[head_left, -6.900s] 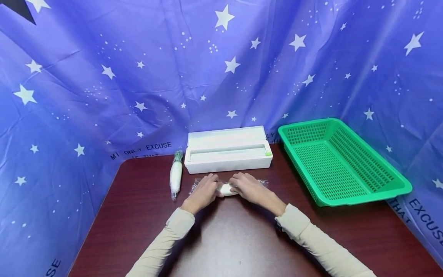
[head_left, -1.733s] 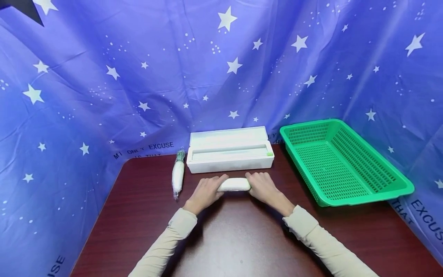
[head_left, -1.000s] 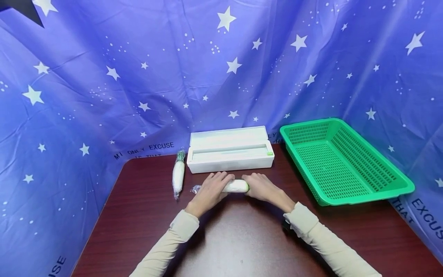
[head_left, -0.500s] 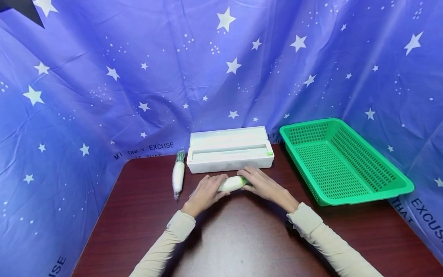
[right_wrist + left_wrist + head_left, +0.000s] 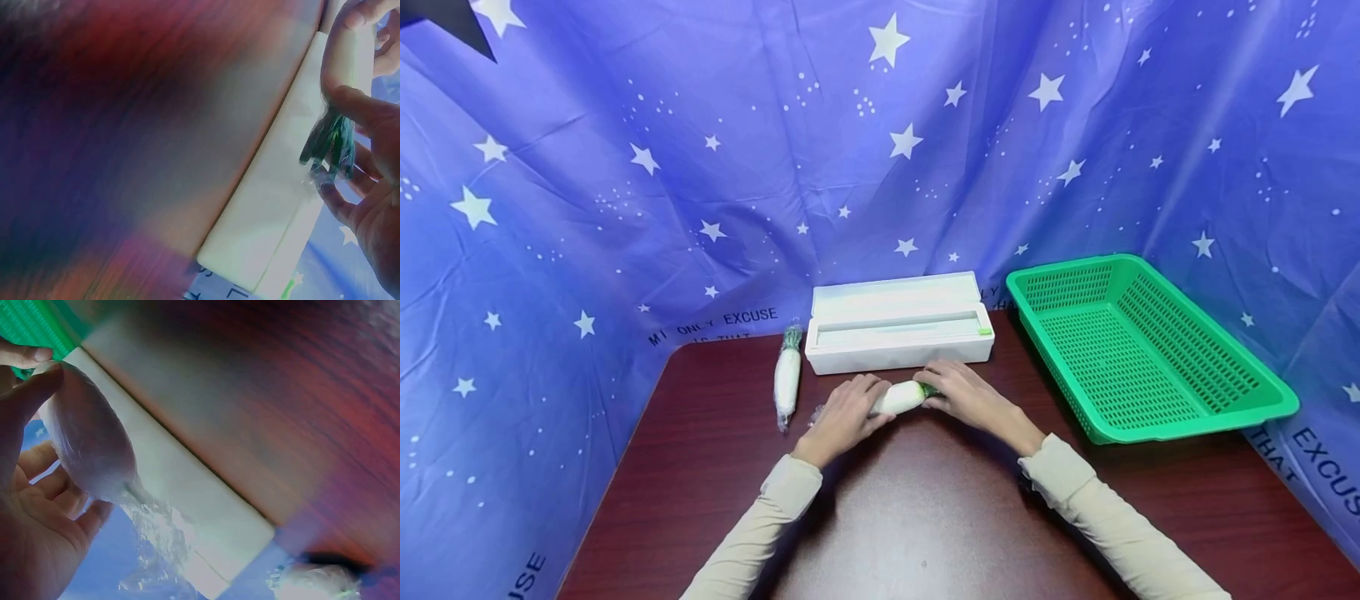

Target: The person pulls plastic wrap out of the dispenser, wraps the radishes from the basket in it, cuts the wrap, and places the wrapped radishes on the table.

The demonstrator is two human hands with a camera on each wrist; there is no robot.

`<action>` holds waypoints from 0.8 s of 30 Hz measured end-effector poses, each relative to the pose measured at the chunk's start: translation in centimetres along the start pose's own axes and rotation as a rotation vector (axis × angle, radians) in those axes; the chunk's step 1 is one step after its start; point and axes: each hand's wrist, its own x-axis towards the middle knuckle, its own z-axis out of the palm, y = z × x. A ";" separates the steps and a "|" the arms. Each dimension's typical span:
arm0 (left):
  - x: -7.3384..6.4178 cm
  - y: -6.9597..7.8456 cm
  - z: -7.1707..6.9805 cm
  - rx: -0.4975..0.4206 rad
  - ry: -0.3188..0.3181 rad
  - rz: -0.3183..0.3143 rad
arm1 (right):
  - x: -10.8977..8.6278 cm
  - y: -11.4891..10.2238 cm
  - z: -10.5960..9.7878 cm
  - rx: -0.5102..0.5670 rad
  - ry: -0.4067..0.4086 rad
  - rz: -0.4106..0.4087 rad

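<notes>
A white radish (image 5: 898, 398) with green stem ends, wrapped in clear film, lies between both hands in front of the white box. My left hand (image 5: 846, 417) grips its tapered end; in the left wrist view the thumb and fingers curl round the radish (image 5: 94, 434), and loose cling film (image 5: 159, 531) trails from the tip. At the leafy end, my right hand (image 5: 970, 400) holds the radish, thumb by the green stems (image 5: 332, 140) in the right wrist view. A second film-wrapped radish (image 5: 787, 379) lies to the left on the table.
Behind the hands stands a white cling film box (image 5: 898, 358) with its lid raised and a green slider at its right end. A green plastic basket (image 5: 1150, 429) sits at the right of the dark wooden table (image 5: 715, 467). A starry blue curtain hangs behind.
Earlier the hands were smoothing film spread about the radish. Since then the radish has turned slightly, its leafy end away from me, and the right hand has moved onto the green stems.
</notes>
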 end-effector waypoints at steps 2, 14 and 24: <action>0.0 -0.3 -0.1 -0.007 0.009 -0.012 | 0.1 0.2 -0.1 0.003 0.021 0.016; -1.2 -2.0 -0.3 -0.032 0.043 -0.114 | 0.5 1.5 -0.3 -0.084 0.155 0.182; -1.8 -2.4 -0.7 -0.021 0.103 -0.145 | 0.2 2.6 0.1 -0.123 0.286 0.298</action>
